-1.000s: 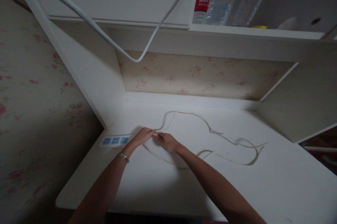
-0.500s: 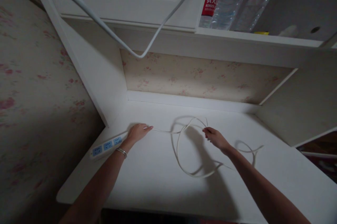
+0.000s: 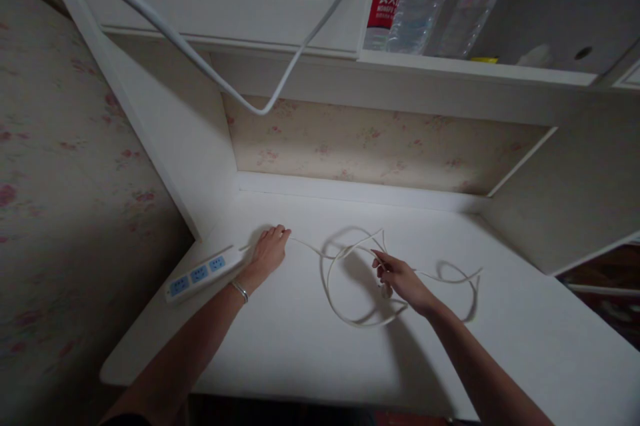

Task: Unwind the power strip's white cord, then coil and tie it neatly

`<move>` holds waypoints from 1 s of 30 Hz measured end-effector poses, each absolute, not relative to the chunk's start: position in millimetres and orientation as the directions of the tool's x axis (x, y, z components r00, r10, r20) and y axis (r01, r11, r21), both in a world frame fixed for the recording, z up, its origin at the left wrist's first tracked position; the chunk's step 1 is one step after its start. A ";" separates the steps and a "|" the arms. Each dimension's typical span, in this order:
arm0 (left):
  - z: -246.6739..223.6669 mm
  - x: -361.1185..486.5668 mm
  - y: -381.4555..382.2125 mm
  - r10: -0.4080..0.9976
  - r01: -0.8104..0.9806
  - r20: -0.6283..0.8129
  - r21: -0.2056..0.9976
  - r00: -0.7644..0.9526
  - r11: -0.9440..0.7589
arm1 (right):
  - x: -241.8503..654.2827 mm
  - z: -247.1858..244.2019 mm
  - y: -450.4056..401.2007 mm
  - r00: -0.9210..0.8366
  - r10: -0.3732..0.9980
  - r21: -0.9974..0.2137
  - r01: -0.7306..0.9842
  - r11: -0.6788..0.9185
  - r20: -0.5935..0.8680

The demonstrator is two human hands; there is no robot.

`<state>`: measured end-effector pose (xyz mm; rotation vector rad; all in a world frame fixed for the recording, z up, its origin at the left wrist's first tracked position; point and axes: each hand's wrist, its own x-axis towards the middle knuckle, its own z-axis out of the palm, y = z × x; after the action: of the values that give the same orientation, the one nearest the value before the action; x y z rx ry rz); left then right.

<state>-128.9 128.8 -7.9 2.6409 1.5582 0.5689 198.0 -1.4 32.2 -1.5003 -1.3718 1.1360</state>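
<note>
A white power strip [image 3: 231,257] with blue socket panels lies at the left of the white desk. Its pale cord [image 3: 327,289] runs rightward from it and lies in loose loops across the desk. Just right of the strip, my left hand [image 3: 271,247] is palm down, fingers closed on the cord near the strip. My right hand [image 3: 403,281] pinches the cord at the right side of the loop. What looks like a white plug [image 3: 385,290] shows below its fingers, partly hidden by them. More cord [image 3: 453,279] curls to the right behind my right wrist.
Above the desk [image 3: 300,346], a thick white cable [image 3: 220,83] hangs down in front of the cabinet. Several plastic bottles [image 3: 425,6] stand on the shelf at upper right. White side panels and a flowered wall bound the desk.
My left hand has turned more palm down over the cord, uncovering the strip's end. My right hand has shifted lower, its fingers opened a little, and a white piece now shows beneath them.
</note>
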 end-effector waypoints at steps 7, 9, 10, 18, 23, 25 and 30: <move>-4.8 -81.8 87.0 0.738 0.527 0.373 0.526 0.563 -0.668 | 138.1 51.5 13.9 -0.020 0.980 -0.964 0.182 -0.192 -0.199; -0.8 -76.4 81.5 0.770 0.401 0.330 0.704 0.546 -0.586 | 127.5 56.9 13.9 -0.023 0.989 -0.958 0.251 -0.135 -0.146; 0.8 -75.4 79.2 0.789 0.353 0.285 0.776 0.544 -0.523 | 123.9 60.2 13.2 -0.032 0.994 -0.954 0.286 -0.092 -0.105; -5.2 -78.8 64.8 0.869 0.258 0.091 0.935 0.486 -0.242 | 126.3 81.3 7.7 0.030 0.998 -0.924 0.380 0.039 0.055; -4.0 -82.7 76.6 0.917 0.222 0.107 0.953 0.384 -0.204 | 154.1 86.6 5.7 0.125 0.991 -0.896 0.444 -0.015 0.046; -4.5 -85.1 86.0 0.940 0.218 0.117 0.957 0.320 -0.193 | 172.7 88.0 3.4 0.189 0.980 -0.887 0.460 -0.037 0.057; -12.4 -97.6 111.9 0.971 0.205 0.138 0.962 0.195 -0.178 | 235.2 87.8 -12.8 0.437 0.898 -0.895 0.418 -0.155 0.048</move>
<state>-97.6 111.9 -12.4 1.5726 1.1512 1.0742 235.2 -12.8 87.8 -1.7576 -1.1363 0.6466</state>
